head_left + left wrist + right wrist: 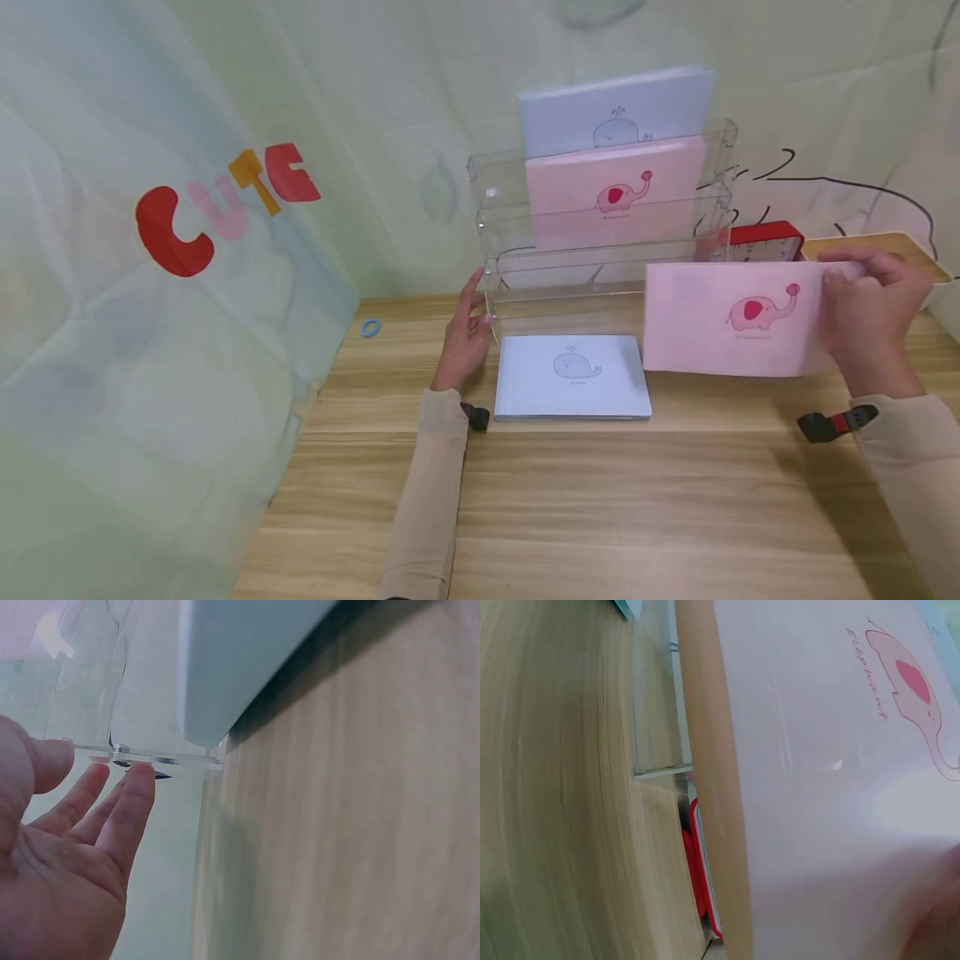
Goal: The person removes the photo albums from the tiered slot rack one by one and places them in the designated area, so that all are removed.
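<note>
Pink bk (697, 321) pinched in R hand (877, 325), red box (765, 237) behind; L hand (462, 342), fingers straight-ish, touching clear rack (506, 235), L side; whale bk (573, 396) flat in front.

In the head view, the pink elephant booklet (693, 321) hides the lower part of a red-framed object (761, 233) and one end of the clear rack (570, 293). The pale booklet's (573, 400) whale caption (578, 383) is too small to read there. The wrist views crop the left hand (71, 870) and right hand (936, 922).
</note>
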The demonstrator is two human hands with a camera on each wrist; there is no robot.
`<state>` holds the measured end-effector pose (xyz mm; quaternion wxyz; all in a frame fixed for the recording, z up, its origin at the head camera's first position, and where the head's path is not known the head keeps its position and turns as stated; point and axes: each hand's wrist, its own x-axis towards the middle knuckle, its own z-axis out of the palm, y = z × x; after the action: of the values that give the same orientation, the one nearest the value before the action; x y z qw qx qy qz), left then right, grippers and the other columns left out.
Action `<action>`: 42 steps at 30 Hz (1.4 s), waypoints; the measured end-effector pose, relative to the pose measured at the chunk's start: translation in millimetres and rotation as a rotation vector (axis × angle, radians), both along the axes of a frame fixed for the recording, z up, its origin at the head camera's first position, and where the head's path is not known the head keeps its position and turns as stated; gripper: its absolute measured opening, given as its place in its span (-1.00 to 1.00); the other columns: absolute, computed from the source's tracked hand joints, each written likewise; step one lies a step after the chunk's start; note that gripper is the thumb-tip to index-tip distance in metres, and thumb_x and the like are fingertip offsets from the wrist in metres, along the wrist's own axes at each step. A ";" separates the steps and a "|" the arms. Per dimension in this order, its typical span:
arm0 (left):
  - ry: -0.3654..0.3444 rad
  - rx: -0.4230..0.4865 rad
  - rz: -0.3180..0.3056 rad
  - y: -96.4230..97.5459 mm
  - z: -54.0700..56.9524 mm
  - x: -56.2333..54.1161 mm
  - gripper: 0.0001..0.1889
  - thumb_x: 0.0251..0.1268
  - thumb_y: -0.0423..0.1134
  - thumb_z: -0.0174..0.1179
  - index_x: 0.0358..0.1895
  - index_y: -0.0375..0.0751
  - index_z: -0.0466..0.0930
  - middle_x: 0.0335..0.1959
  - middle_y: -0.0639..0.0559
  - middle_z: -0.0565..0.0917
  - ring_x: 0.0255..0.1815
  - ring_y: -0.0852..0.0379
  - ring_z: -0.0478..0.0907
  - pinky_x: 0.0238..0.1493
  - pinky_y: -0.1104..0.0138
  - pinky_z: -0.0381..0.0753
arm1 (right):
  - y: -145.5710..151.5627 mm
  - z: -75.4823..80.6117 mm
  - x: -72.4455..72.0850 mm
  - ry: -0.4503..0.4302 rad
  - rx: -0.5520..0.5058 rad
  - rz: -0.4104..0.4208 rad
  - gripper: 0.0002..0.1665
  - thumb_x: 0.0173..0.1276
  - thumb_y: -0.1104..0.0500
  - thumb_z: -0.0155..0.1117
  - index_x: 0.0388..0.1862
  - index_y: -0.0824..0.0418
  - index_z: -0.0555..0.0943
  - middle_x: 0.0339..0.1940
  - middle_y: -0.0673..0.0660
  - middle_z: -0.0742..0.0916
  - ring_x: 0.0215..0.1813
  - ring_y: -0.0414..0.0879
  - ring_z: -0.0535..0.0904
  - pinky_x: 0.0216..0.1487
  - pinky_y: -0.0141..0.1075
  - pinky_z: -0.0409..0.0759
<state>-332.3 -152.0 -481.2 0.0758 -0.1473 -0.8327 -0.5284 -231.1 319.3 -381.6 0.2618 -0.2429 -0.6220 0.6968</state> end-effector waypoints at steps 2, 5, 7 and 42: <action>-0.001 -0.001 -0.001 0.0 0.1 -0.2 -0.05 0.66 -0.45 0.03 0.65 0.81 -0.06 0.46 -0.30 0.46 0.31 -0.32 0.71 0.21 -0.03 0.76 | 3.3 -1.0 -1.9 -0.035 -0.001 0.004 -0.57 0.65 0.28 0.06 0.20 0.04 0.82 0.23 -0.30 0.58 0.50 -0.33 0.35 0.59 -0.29 0.46; 0.003 0.000 -0.002 0.0 0.2 -0.5 -0.06 0.65 -0.44 0.03 0.66 0.79 -0.06 0.46 -0.30 0.47 0.30 -0.32 0.71 0.22 -0.04 0.76 | 9.2 -3.2 -5.1 -0.081 -0.019 0.018 -0.55 0.65 0.30 0.05 0.19 0.01 0.83 0.20 -0.32 0.56 0.50 -0.34 0.32 0.56 -0.34 0.49; 0.005 0.000 -0.002 0.2 0.2 -0.6 -0.06 0.65 -0.44 0.03 0.66 0.79 -0.06 0.45 -0.30 0.47 0.29 -0.32 0.72 0.22 -0.05 0.76 | 11.8 -3.4 -6.3 -0.098 -0.045 0.025 -0.54 0.64 0.32 0.04 0.19 0.01 0.83 0.17 -0.33 0.55 0.51 -0.35 0.29 0.59 -0.32 0.45; -0.017 -0.011 0.011 0.3 1.2 0.6 -0.05 0.66 -0.42 0.04 0.63 0.87 -0.08 0.53 -0.30 0.43 0.40 -0.35 0.64 0.37 -0.08 0.70 | 35.2 -32.7 -21.0 -0.589 0.070 0.187 -0.40 0.70 0.02 -0.05 0.66 -0.18 0.39 0.78 -0.22 0.26 0.81 -0.10 0.10 0.41 -0.56 0.52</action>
<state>-331.7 -151.7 -480.0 0.0706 -0.1386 -0.8370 -0.5246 -252.1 354.5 -414.3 0.0133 -0.3670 -0.7145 0.5955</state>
